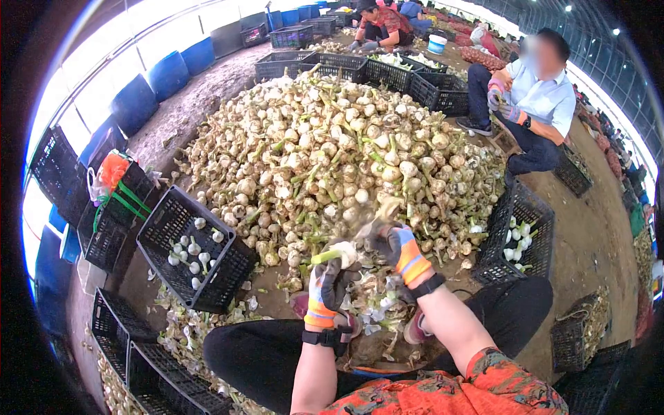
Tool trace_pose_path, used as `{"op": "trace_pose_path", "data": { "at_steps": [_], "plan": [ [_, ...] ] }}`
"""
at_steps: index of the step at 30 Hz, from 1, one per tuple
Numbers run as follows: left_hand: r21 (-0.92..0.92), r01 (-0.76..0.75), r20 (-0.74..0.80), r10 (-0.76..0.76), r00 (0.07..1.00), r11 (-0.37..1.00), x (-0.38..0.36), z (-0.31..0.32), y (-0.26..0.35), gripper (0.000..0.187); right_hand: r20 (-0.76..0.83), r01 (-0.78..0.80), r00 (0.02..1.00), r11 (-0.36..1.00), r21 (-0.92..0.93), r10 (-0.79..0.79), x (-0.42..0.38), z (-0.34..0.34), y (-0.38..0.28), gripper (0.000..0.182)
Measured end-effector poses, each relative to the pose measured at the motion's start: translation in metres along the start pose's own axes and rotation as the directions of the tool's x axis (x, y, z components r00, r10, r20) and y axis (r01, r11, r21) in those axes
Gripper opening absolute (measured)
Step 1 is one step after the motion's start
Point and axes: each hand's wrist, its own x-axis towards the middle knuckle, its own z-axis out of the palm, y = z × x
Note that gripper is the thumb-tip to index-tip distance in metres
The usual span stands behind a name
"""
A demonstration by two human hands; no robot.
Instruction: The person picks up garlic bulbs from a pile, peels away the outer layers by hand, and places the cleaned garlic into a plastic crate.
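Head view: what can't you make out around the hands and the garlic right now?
- Right hand: motion-blurred; any tool unclear.
- Garlic bulb in left hand: partly hidden by glove.
- Right crate: contents mostly hidden by its wall.
- Bottom-left crates: cut by lens edge.

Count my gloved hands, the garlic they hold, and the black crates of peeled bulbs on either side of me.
Gloved hands: 2, left hand and right hand
Garlic bulb held: 1
Crates of peeled bulbs: 2, left crate and right crate
Total: 5
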Motion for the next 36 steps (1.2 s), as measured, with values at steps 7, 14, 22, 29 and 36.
{"op": "trace_pose_path", "data": {
  "at_steps": [7,14,22,29,36],
  "plan": [
    [0.161,-0.146,-0.026,0.152,0.988,0.976,0.016,-0.033,-0.027,0.057,0.249,-0.03,0.955,0.887,-0.46,0.162,-0.026,0.035,-0.032,0.066],
    [0.393,-0.386,0.007,0.417,0.909,0.835,0.013,0.001,-0.029,0.046,0.197,0.104,0.978,0.973,-0.207,-0.063,-0.033,0.06,-0.003,0.03],
    [0.34,-0.36,-0.016,0.388,0.922,0.869,0.015,-0.012,-0.029,0.059,0.277,0.118,0.961,0.892,-0.437,0.009,-0.03,0.054,-0.016,0.039],
    [0.202,-0.252,-0.091,0.274,0.957,0.946,0.005,0.002,-0.012,0.05,0.403,0.413,0.906,0.472,-0.779,-0.128,-0.024,0.038,-0.031,0.038],
    [0.214,-0.126,-0.057,0.141,0.988,0.969,0.009,0.004,-0.01,0.04,0.449,0.476,0.879,0.257,-0.841,-0.16,-0.034,0.057,-0.06,0.034]
  ]
}}
